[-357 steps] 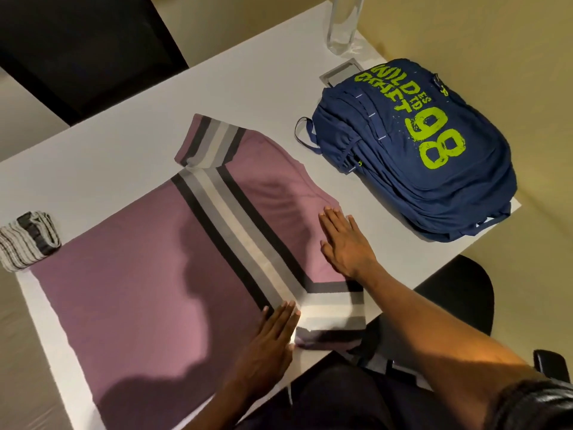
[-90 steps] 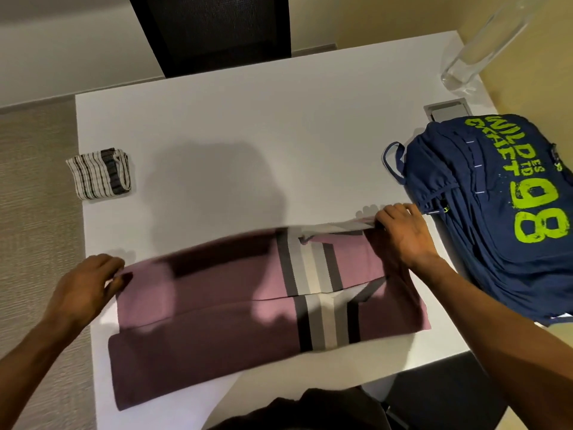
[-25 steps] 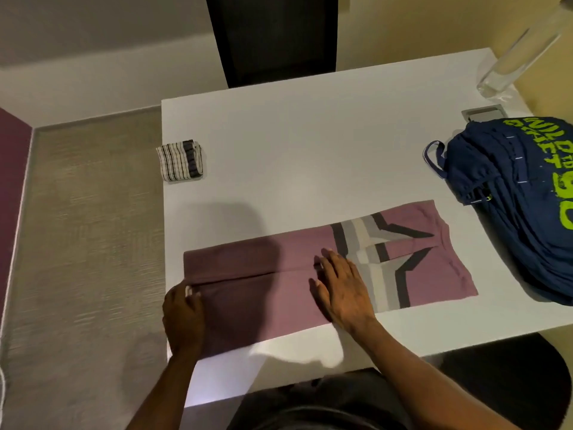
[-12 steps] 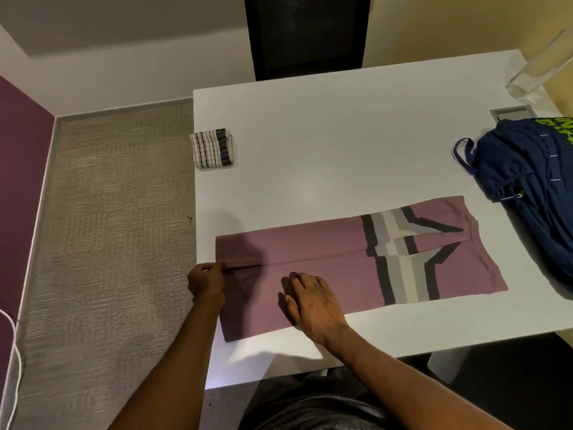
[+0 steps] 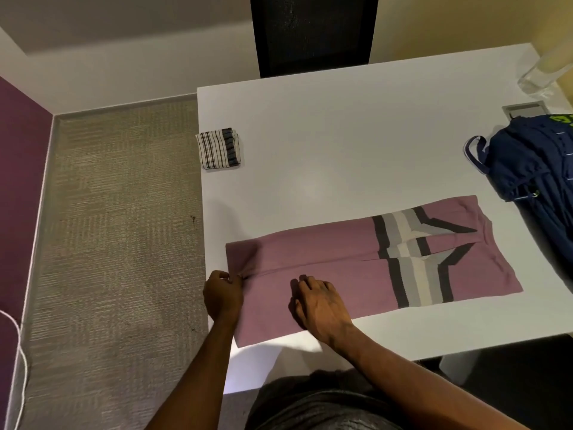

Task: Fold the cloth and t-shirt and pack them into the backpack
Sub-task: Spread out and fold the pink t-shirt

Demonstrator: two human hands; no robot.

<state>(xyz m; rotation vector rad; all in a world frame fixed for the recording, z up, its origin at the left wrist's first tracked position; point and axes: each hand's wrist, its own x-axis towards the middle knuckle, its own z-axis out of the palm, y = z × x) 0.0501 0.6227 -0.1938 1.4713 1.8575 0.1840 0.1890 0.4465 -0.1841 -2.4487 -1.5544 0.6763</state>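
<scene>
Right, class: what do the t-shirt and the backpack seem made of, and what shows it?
The t-shirt: soft matte knit, probably cotton; it folds flat and puckers where pinched. The backpack: woven fabric, perhaps polyester; it slumps in heavier creases.

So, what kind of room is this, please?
Probably an office or a hotel room: a white desk with a built-in cable hatch, a black mesh chair behind it, and carpet on the floor.

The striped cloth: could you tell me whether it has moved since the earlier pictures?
No. The striped cloth still lies at the left edge of the table, near its far corner; only the camera shifted.
</scene>
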